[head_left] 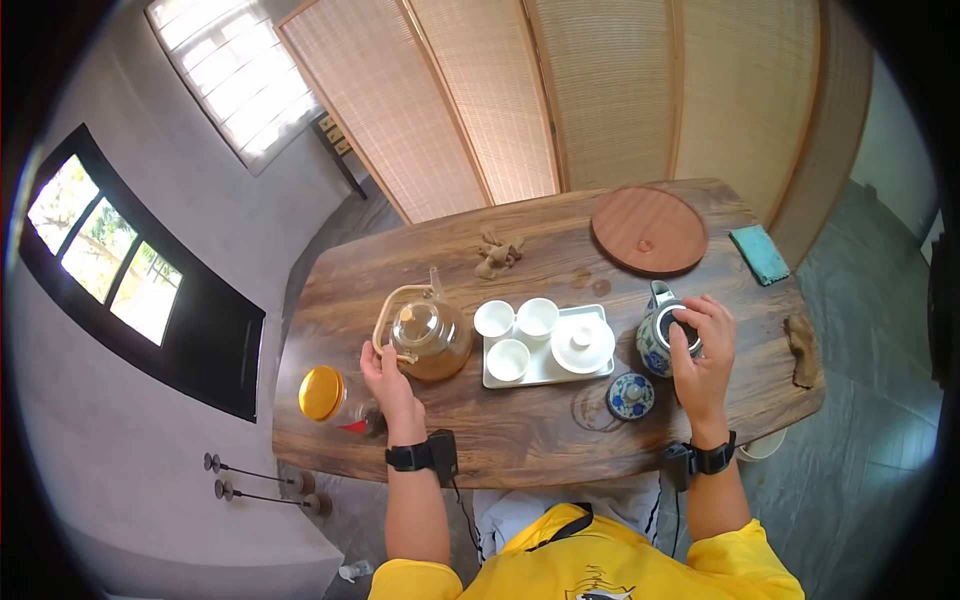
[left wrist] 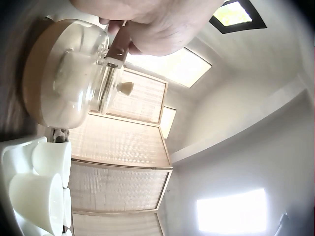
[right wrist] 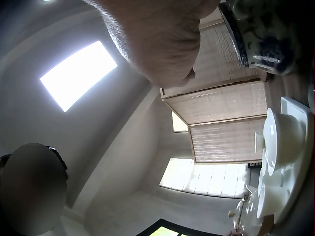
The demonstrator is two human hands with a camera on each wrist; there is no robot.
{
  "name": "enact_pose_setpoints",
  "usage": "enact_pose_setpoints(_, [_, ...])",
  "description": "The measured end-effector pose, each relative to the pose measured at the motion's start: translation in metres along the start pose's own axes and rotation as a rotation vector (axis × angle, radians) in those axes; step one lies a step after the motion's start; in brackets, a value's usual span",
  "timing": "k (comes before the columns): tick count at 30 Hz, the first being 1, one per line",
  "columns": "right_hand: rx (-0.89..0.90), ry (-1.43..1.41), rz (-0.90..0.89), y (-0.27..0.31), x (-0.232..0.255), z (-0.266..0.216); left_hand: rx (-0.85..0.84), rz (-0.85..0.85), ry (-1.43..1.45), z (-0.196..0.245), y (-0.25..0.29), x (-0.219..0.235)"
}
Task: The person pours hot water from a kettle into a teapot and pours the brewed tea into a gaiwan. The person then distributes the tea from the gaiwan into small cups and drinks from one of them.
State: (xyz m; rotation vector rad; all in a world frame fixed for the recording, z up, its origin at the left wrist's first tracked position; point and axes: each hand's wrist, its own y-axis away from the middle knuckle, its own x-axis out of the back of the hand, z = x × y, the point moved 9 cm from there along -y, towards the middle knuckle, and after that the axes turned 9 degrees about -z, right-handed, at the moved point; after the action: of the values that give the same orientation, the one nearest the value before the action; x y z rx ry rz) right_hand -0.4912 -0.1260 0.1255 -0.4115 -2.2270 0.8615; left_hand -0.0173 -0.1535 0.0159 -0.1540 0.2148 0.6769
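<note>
In the head view my left hand [head_left: 393,390] grips the loop handle [head_left: 382,325] of a glass teapot [head_left: 447,350] that holds a pale brown liquid. The left wrist view shows those fingers curled round the handle end [left wrist: 118,49], beside the lid. My right hand [head_left: 708,365] is over the mouth of a blue-and-white porcelain pot [head_left: 655,352], thumb and fingers bent at its dark opening. I cannot tell whether they hold anything there. The pot's patterned lid [head_left: 631,397] lies on the table just in front of it.
Between the hands a white tray [head_left: 548,377] carries three white cups [head_left: 508,360] and a lidded gaiwan [head_left: 583,350]. A gold-lidded jar [head_left: 321,393] lies at left. Farther back are a round wooden tray [head_left: 650,225], a folded teal cloth [head_left: 760,255] and a small root-like ornament [head_left: 496,258].
</note>
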Motion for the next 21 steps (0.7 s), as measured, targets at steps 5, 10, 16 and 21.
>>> enact_pose_setpoints(5, [-0.044, -0.030, -0.014, 0.007, -0.002, 0.010, -0.195, -0.027, -0.099, 0.011, -0.016, -0.006])
enact_pose_setpoints(10, [-0.035, -0.052, 0.009, 0.011, 0.004, 0.001, -0.284, 0.002, -0.358, 0.024, -0.016, -0.021])
enact_pose_setpoints(16, [-0.024, -0.057, 0.012, 0.015, 0.012, -0.005, -0.554, 0.041, -0.592, 0.042, -0.004, -0.033])
enact_pose_setpoints(21, [0.026, -0.059, -0.004, 0.013, 0.008, -0.022, -0.541, 0.017, -0.570, 0.043, -0.004, -0.038])
